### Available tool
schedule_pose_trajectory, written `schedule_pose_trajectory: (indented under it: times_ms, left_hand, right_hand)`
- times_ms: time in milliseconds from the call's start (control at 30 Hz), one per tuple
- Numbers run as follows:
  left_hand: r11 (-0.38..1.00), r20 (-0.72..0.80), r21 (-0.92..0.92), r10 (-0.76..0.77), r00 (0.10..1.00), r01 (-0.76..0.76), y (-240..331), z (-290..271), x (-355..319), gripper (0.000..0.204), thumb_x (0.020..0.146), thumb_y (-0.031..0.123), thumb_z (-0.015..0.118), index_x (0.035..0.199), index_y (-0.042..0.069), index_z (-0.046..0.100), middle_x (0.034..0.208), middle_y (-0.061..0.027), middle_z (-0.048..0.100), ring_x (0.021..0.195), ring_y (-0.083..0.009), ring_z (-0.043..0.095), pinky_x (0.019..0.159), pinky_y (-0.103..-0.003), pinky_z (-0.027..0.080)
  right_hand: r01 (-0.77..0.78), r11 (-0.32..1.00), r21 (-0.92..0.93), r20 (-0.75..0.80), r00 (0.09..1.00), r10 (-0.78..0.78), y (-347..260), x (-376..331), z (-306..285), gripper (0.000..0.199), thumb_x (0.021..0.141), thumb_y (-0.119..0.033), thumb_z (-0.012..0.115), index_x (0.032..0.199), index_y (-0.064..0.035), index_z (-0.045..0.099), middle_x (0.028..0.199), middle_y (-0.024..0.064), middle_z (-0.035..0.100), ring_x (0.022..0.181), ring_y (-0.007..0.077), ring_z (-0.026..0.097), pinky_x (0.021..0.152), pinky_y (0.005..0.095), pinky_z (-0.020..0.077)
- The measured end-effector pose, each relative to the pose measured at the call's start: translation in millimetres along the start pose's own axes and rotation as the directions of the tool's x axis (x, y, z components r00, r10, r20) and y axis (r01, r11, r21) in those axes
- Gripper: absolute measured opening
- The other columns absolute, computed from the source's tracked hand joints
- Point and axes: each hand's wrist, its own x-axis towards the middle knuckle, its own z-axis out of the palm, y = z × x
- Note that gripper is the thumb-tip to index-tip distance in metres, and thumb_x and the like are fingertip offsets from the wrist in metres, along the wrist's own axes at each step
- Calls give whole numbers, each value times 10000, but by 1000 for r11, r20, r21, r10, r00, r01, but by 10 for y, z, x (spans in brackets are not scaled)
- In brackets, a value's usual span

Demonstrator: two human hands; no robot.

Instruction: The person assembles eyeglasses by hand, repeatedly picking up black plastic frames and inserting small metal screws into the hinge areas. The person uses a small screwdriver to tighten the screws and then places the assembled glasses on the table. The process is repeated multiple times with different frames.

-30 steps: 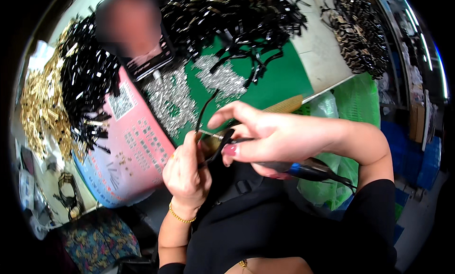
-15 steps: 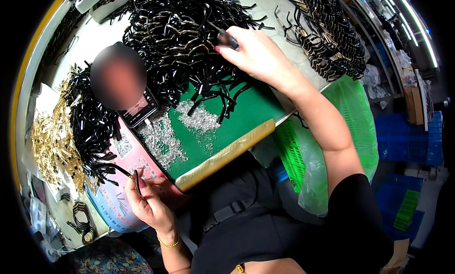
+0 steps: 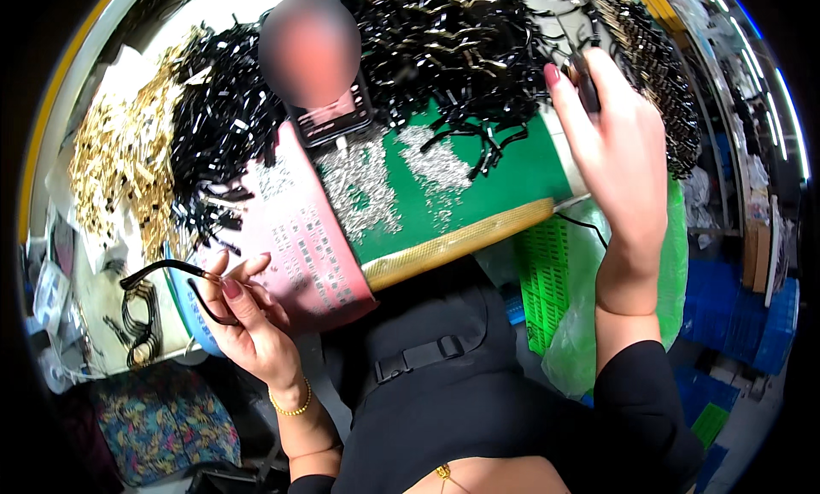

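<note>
My left hand (image 3: 252, 319) is closed, its thumb and fingers pinching black curved eyeglass temples (image 3: 162, 266); their inner ends are hidden by the fingers. My right hand (image 3: 619, 135) grips the dark handle of a screwdriver (image 3: 586, 85) at the right of the table, close to a heap of finished-looking eyeglass frames (image 3: 653, 75). Small silver metal pieces (image 3: 359, 182) lie scattered in two patches on a green mat (image 3: 495, 199). Beyond them spreads a large pile of black eyeglass parts (image 3: 436, 45).
A phone (image 3: 329, 126) stands against the black pile. Gold-coloured parts (image 3: 115, 169) are heaped at the left. A pink printed sheet (image 3: 299, 246) lies beside the mat, whose front has a gold edge strip (image 3: 461, 242). A green basket (image 3: 547, 280) stands below right.
My right hand has moved right with the screwdriver, from over the black pile to beside the frames. My left hand has risen slightly, still holding the temples. The whole view has shifted.
</note>
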Motion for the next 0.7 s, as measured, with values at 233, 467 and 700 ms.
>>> schedule_pose_trajectory:
  times_ms: [233, 467, 700]
  left_hand:
    - [987, -30, 14, 158, 987, -157, -51, 59, -67, 309, 1108, 182, 355, 1312, -15, 479, 1042, -178, 691, 770, -140, 602, 667, -266, 518]
    - [961, 218, 266, 11, 976, -70, -164, 95, -58, 294, 1106, 168, 413, 1293, -25, 534, 1011, -106, 675, 894, -137, 619, 862, -272, 483]
    - [862, 223, 425, 196, 955, -276, -253, 172, -8, 284, 1102, 156, 427, 1297, -17, 537, 996, -100, 669, 915, -150, 640, 858, -277, 500]
  right_hand:
    - [42, 556, 830, 275, 837, -473, -618, -513, 457, 160, 935, -112, 708, 986, 2, 608, 851, 91, 664, 754, 140, 669, 671, 270, 543]
    - [-96, 776, 623, 709, 489, -508, -529, -660, 535, 350, 986, -274, 595, 1214, -25, 502, 1024, 207, 655, 850, 351, 678, 693, 461, 534]
    - [385, 903, 191, 594, 687, -419, -215, -702, 489, 394, 934, -166, 643, 1321, -223, 590, 917, 88, 496, 645, 264, 589, 531, 376, 500]
